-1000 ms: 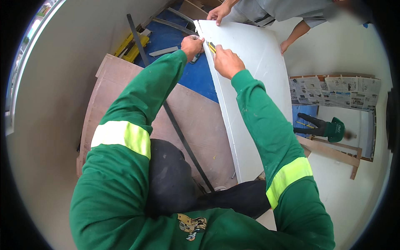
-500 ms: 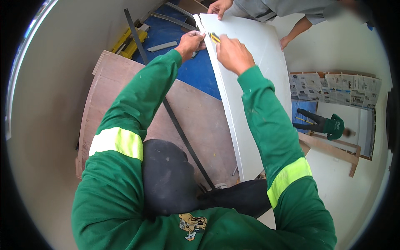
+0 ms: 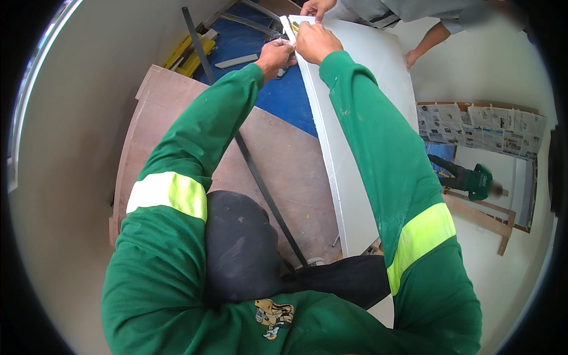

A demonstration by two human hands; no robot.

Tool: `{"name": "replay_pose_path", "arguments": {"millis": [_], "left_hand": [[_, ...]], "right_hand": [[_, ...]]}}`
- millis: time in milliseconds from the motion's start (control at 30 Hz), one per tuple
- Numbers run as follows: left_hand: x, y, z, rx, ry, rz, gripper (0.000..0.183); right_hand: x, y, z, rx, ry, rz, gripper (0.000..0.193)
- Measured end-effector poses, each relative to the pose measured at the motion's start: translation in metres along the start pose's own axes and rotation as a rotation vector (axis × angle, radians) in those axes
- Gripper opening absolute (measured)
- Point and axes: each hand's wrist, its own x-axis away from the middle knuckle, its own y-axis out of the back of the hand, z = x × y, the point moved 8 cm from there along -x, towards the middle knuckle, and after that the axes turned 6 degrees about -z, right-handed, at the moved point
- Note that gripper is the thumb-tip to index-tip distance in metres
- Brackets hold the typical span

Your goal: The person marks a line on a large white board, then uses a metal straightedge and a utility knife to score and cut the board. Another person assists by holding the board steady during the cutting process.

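Note:
A large white board (image 3: 373,94) slants away from me, with a narrow strip (image 3: 286,28) parting from its left edge at the far end. My right hand (image 3: 316,42) is closed round a yellow-and-black utility knife (image 3: 295,26), held over that far left corner; its blade is hidden. Just left of it, my left hand (image 3: 277,58) pinches the board's left edge, fingers closed, the fingertips partly out of sight. A co-worker's hand (image 3: 318,8) rests on the board's far end, and the same person's other hand (image 3: 411,58) touches its right edge.
Brown plywood (image 3: 284,160) lies below, crossed by a dark metal bar (image 3: 254,171). A yellow case (image 3: 195,56) and metal profiles (image 3: 236,61) lie on blue floor covering (image 3: 284,103). At right stand a newspaper-covered panel (image 3: 485,127), a wooden frame (image 3: 479,216) and another person (image 3: 478,180).
My right hand has moved with the knife toward the board's far left corner. My left hand has shifted slightly, still at the edge. The view has tilted a little.

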Motion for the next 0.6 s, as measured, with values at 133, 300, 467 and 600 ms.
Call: {"name": "replay_pose_path", "arguments": {"millis": [133, 300, 467, 600], "left_hand": [[-0.003, 0.001, 0.000, -0.085, -0.037, -0.075, 0.013], [-0.010, -0.003, 0.003, -0.074, -0.013, -0.056, 0.016], [-0.017, -0.002, 0.004, -0.108, -0.051, -0.097, 0.019], [-0.024, 0.000, 0.009, -0.124, -0.095, -0.181, 0.023]], "right_hand": [[0.031, 0.002, -0.003, 0.052, -0.027, 0.097, 0.032], [0.064, 0.006, -0.026, 0.032, -0.070, 0.172, 0.033], [0.061, -0.007, -0.033, 0.021, -0.065, 0.149, 0.033], [0.101, -0.025, -0.045, -0.006, -0.093, 0.143, 0.031]]}}
